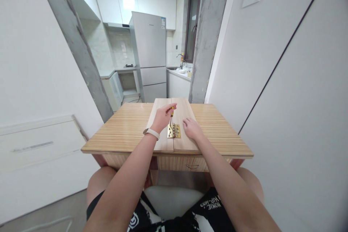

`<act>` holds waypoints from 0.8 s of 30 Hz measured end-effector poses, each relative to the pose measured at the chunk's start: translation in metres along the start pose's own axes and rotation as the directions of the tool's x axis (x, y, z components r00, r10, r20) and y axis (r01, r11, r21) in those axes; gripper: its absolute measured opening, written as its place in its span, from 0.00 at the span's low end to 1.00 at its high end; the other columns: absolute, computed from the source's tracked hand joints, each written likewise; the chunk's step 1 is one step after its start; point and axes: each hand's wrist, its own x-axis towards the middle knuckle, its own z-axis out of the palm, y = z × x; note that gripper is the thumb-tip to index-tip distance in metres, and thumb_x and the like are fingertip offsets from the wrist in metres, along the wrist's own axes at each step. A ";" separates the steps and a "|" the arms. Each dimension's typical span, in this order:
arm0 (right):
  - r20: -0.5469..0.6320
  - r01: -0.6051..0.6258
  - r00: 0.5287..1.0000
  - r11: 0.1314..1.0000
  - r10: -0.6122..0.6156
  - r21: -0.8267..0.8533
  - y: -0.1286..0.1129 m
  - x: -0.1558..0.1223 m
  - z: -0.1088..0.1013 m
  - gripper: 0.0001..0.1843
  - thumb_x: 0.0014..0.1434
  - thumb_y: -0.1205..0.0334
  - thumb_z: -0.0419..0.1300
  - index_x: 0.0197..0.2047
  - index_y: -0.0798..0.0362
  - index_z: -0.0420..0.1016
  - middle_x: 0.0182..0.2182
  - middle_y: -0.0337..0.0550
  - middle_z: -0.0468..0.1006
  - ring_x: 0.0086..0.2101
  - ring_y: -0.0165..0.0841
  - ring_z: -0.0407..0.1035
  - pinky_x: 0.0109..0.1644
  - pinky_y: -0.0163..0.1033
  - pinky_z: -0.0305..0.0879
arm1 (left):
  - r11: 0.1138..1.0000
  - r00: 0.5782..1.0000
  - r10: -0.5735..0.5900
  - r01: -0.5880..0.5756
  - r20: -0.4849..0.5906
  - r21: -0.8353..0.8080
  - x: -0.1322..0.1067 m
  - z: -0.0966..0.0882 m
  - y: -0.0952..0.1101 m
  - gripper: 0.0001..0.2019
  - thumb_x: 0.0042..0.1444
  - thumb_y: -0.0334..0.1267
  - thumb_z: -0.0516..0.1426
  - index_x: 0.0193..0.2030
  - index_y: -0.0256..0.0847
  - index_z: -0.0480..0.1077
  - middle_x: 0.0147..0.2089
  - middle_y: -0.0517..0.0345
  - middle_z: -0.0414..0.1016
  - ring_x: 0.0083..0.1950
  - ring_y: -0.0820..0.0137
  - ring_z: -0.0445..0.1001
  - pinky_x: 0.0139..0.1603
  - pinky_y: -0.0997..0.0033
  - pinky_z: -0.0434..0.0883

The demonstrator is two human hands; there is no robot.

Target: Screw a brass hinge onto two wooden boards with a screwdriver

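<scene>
Two light wooden boards (163, 141) lie side by side on a small striped wooden table (122, 130). A brass hinge (174, 131) sits across the seam between them. My left hand (162, 116), with a white band on the wrist, is closed round a yellow-and-black screwdriver (172, 112) that stands upright with its tip on the hinge's left leaf. My right hand (191, 128) rests flat on the right board, fingers stretched out, just right of the hinge.
The table has a drawer with a handle (192, 166) under its front edge, above my knees. White walls stand close on both sides. Behind the table are a grey pillar (206, 36), a fridge (149, 54) and a kitchen counter with a sink (181, 69).
</scene>
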 end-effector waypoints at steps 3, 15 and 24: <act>-0.006 -0.002 1.000 1.000 0.002 -0.004 -0.001 0.000 -0.001 0.22 0.78 0.56 0.48 0.63 0.51 0.77 0.63 0.53 0.76 0.64 0.40 0.66 0.71 0.41 0.54 | 0.999 0.998 -0.036 0.035 -0.050 -0.017 0.000 -0.001 -0.001 0.16 0.68 0.33 0.59 0.60 0.44 0.80 0.53 0.52 0.86 0.52 0.66 0.84 0.57 0.64 0.80; -0.006 -0.009 1.000 1.000 0.009 0.003 -0.001 -0.001 -0.001 0.22 0.78 0.56 0.48 0.63 0.49 0.78 0.63 0.52 0.77 0.65 0.40 0.66 0.72 0.43 0.55 | 0.993 0.995 0.090 -0.087 -0.039 0.079 0.004 -0.004 0.001 0.17 0.73 0.35 0.55 0.63 0.45 0.78 0.64 0.49 0.80 0.67 0.61 0.77 0.72 0.55 0.72; -0.007 -0.008 1.000 1.000 0.008 0.002 -0.002 -0.001 0.000 0.22 0.78 0.56 0.48 0.64 0.51 0.78 0.64 0.53 0.76 0.64 0.41 0.66 0.71 0.43 0.55 | 1.000 0.992 -0.026 0.025 -0.124 -0.011 0.005 -0.002 0.001 0.12 0.68 0.33 0.60 0.55 0.43 0.82 0.50 0.51 0.85 0.50 0.66 0.83 0.52 0.65 0.81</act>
